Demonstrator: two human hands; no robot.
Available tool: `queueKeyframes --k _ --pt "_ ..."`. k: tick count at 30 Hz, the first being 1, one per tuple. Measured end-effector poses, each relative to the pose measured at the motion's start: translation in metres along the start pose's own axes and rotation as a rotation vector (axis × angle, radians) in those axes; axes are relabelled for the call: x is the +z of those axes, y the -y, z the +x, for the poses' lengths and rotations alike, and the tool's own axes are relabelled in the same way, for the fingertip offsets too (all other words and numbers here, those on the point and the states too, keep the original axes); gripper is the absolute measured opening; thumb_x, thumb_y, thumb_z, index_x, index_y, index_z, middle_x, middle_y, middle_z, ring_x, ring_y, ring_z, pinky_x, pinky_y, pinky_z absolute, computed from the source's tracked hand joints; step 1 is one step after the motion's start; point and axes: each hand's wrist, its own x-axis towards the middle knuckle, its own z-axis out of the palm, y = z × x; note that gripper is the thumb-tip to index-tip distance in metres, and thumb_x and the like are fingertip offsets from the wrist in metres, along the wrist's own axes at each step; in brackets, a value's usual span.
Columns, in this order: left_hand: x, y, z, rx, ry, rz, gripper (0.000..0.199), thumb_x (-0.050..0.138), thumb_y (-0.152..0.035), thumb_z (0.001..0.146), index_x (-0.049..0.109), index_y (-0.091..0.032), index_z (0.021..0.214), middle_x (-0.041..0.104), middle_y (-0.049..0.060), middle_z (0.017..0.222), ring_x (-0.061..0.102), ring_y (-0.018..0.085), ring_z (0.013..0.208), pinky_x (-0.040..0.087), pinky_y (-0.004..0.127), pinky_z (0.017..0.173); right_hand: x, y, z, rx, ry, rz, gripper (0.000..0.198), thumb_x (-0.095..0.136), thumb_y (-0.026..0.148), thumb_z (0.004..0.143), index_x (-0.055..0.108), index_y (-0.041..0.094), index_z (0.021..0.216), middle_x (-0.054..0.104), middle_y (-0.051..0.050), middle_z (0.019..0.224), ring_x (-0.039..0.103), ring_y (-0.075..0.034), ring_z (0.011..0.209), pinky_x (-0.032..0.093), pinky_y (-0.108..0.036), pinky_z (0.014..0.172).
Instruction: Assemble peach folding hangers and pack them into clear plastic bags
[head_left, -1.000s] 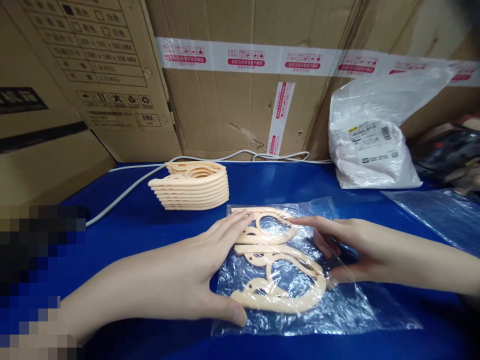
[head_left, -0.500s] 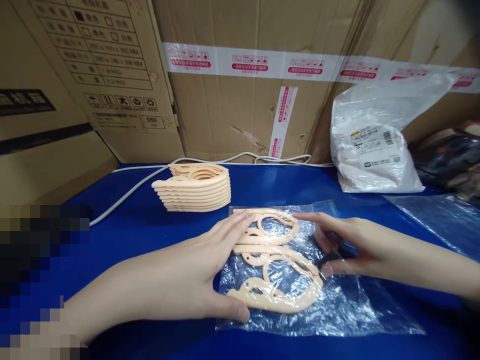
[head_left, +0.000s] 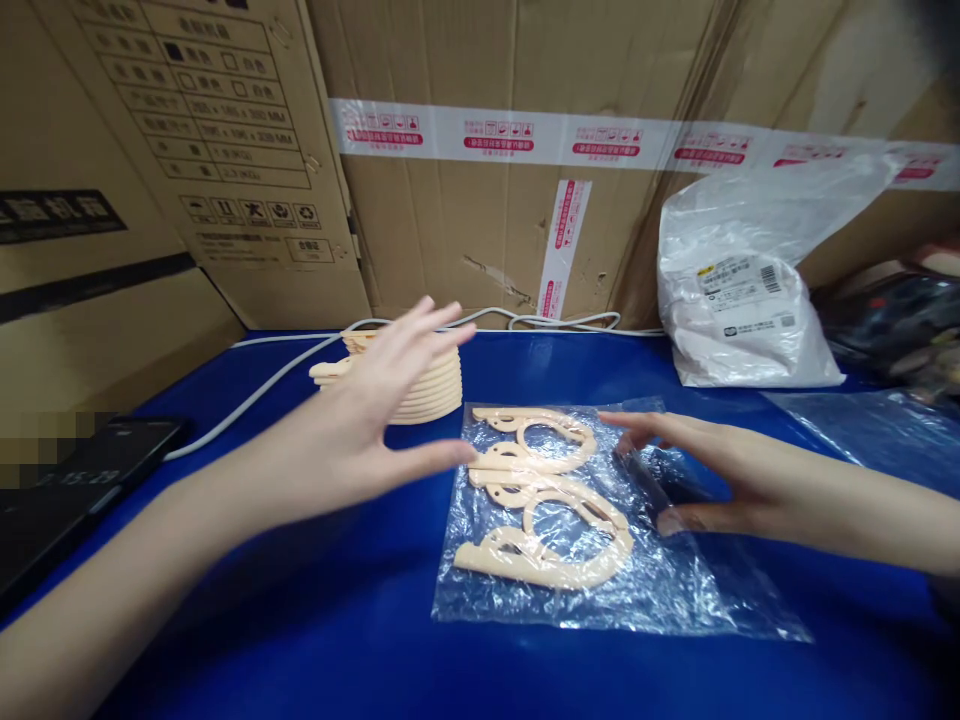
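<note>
My left hand (head_left: pixel 367 415) is raised in front of the stack, its fingers spread and nothing in them. Behind it stands a neat stack of beige folded hangers (head_left: pixel 431 388), partly covered by the hand. A clear plastic bag (head_left: pixel 517 612) lies flat on the blue table with two beige folded hangers (head_left: pixel 577 575) inside, one above the other. At the bag's right side rests my right hand (head_left: pixel 694 470), thumb and index finger apart, with the fingertips at the film near the hangers' rounded ends. Its other fingers are curled under and partly hidden.
A white plastic parcel bag (head_left: pixel 750 310) with a label stands at the back right. Near it lie more clear film (head_left: pixel 847 430) and dark items. Cardboard boxes (head_left: pixel 450 230) wall the back and left. A white cable (head_left: pixel 255 400) and a black phone (head_left: pixel 105 480) lie left.
My left hand has lifted off the bagged hangers and moved up and left to the stack. The right hand stays at the bag's right side, nearly unmoved.
</note>
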Motion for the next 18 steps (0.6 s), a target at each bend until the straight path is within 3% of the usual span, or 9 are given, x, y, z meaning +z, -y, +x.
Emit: queueKeyframes --k 2,8,13,18 --pt "-0.007 0.017 0.004 -0.002 -0.082 0.118 0.084 0.059 -0.066 0.082 0.03 -0.024 0.149 0.024 0.007 0.16 0.012 0.03 0.149 0.014 0.049 0.12 -0.001 0.0 -0.002 0.003 0.014 -0.018 0.075 0.062 0.049 0.087 0.031 0.026 0.151 0.048 -0.011 0.145 0.049 -0.029 0.13 0.042 -0.037 0.107" --pt "-0.018 0.051 0.005 -0.239 -0.025 0.22 0.081 0.052 -0.063 0.088 0.036 -0.007 0.143 0.039 0.015 0.151 0.028 0.033 0.142 0.015 0.05 0.119 -0.002 0.004 -0.005 -0.001 0.026 -0.012 0.073 0.062 0.049 0.086 0.034 0.027 0.15 0.042 -0.009 0.151 0.045 -0.029 0.134 0.04 -0.036 0.11" --pt "-0.019 0.059 0.002 -0.318 -0.037 0.121 0.084 0.055 -0.066 0.083 0.042 -0.007 0.142 0.048 0.015 0.143 0.042 0.037 0.132 0.03 0.051 0.112 -0.003 0.006 -0.005 -0.002 0.043 -0.001 0.076 0.063 0.05 0.086 0.031 0.03 0.151 0.04 -0.006 0.153 0.042 -0.029 0.136 0.037 -0.037 0.112" --pt "-0.016 0.069 0.004 -0.418 -0.023 0.046 0.086 0.059 -0.068 0.077 0.043 -0.016 0.144 0.05 0.015 0.141 0.048 0.036 0.129 0.034 0.052 0.11 -0.004 0.008 -0.005 0.01 0.046 -0.003 0.075 0.061 0.051 0.087 0.03 0.028 0.152 0.04 -0.008 0.153 0.042 -0.029 0.137 0.037 -0.037 0.112"
